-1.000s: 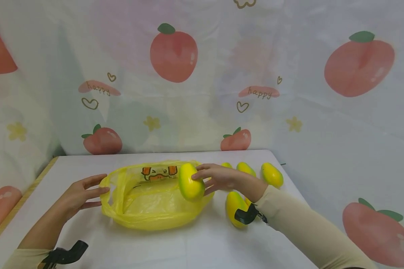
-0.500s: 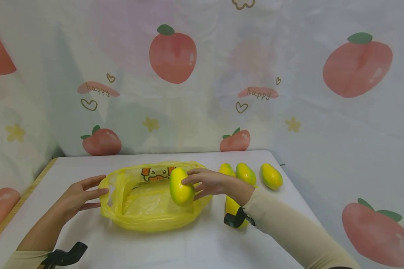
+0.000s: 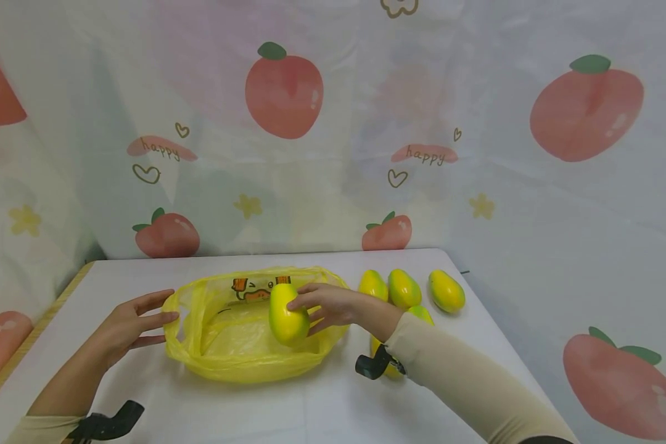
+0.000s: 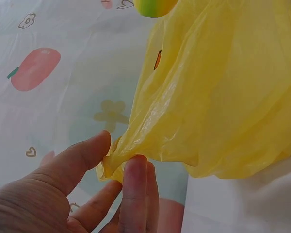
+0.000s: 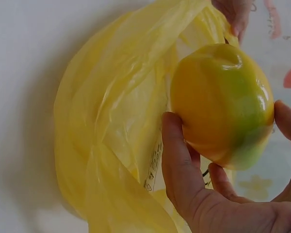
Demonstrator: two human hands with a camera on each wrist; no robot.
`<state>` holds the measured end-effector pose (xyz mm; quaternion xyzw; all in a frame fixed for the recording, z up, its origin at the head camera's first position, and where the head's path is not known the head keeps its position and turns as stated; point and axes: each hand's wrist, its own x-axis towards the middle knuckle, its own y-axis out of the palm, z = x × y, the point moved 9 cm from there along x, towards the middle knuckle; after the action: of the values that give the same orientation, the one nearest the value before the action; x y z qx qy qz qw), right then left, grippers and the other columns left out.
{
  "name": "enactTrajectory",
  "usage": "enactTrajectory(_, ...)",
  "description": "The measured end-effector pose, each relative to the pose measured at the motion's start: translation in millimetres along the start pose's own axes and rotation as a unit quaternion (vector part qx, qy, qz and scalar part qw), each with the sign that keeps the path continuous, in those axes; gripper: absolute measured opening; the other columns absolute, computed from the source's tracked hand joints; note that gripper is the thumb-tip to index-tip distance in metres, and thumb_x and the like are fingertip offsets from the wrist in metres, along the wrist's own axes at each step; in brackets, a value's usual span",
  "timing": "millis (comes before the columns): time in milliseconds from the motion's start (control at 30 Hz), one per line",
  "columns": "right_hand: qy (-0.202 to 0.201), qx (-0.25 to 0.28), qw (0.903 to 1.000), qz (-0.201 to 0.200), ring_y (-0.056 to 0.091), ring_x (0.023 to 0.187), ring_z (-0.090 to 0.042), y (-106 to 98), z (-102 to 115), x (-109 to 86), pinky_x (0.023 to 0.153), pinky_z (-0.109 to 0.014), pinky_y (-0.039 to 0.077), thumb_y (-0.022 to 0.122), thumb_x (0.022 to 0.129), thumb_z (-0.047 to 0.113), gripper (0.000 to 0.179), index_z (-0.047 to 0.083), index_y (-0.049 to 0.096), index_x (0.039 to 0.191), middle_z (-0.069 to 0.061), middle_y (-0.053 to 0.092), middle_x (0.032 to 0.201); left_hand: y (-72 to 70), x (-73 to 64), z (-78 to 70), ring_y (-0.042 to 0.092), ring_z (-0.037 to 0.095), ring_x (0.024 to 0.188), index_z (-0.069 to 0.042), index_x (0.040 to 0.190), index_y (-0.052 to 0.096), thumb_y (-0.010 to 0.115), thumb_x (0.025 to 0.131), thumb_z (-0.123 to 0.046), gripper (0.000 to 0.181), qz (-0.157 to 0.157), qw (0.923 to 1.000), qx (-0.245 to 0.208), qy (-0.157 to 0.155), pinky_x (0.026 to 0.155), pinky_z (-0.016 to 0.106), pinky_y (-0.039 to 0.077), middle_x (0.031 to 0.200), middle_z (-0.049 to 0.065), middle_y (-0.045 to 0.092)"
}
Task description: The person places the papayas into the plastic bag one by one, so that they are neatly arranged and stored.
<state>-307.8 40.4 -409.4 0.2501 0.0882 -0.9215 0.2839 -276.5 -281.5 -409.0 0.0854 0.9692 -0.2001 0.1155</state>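
Note:
A yellow plastic bag (image 3: 244,367) with a printed cartoon face lies on the table, its mouth spread open. My left hand (image 3: 127,324) pinches the bag's left end between thumb and fingers, and the left wrist view shows the gathered yellow film (image 4: 119,160) there. Over the bag's opening, toward its right side, my right hand (image 3: 333,306) grips a yellow-green mango (image 3: 287,316). In the right wrist view the fingertips and thumb hold the mango (image 5: 220,104) from its sides, with the bag (image 5: 102,121) behind it.
Several more mangoes sit on the table right of the bag, among them one at the far right (image 3: 447,291) and one at the back (image 3: 404,288). The right forearm partly covers the nearer ones. A fruit-printed cloth (image 3: 311,185) hangs behind the white table (image 3: 211,413).
My right hand has carried the mango leftward and slightly down, from the bag's right edge to over its opening. The left hand and the bag have hardly moved.

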Motion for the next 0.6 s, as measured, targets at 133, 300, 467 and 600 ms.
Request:
enactTrajectory(133,0.003,0.003,1.0000,0.001,0.046,0.130,-0.045,7,-2,2.8,0.096,-0.054,0.053,0.068,0.090,0.021,0.076,0.002,0.028,0.152,-0.020,0.038,0.150,0.8,0.0,0.1,0.059,0.002,0.102,-0.004,0.156,0.021,0.068,0.094,-0.033,0.084,0.002,1.0000,-0.007,0.001,0.085,0.034,0.060,0.158,0.029,0.018)
enactTrajectory(300,0.006,0.004,1.0000,0.004,0.049,0.127,-0.043,15,-3,5.7,0.095,-0.053,0.053,0.068,0.090,0.022,0.077,0.002,0.028,0.152,-0.019,0.042,0.146,1.7,-1.0,-0.3,0.060,0.000,0.098,-0.003,0.156,0.021,0.067,0.094,-0.032,0.083,0.002,0.9999,-0.011,0.005,0.084,0.034,0.060,0.158,0.029,0.018)
enactTrajectory(467,0.003,0.010,0.9999,0.009,0.050,0.125,-0.042,21,-3,8.3,0.094,-0.053,0.054,0.069,0.090,0.022,0.077,0.002,0.027,0.152,-0.020,0.040,0.146,1.0,-1.1,-0.8,0.059,0.000,0.099,-0.003,0.156,0.022,0.068,0.094,-0.033,0.083,-0.002,0.9999,-0.008,0.005,0.084,0.035,0.060,0.157,0.029,0.020)
enactTrajectory(600,0.000,0.013,0.9998,0.015,0.050,0.126,-0.043,27,-3,12.8,0.094,-0.053,0.054,0.069,0.090,0.022,0.078,0.001,0.026,0.152,-0.021,0.039,0.148,0.7,-1.1,-0.7,0.059,0.000,0.099,-0.003,0.156,0.022,0.068,0.094,-0.031,0.082,-0.004,0.9999,-0.011,0.003,0.083,0.035,0.060,0.157,0.029,0.019)
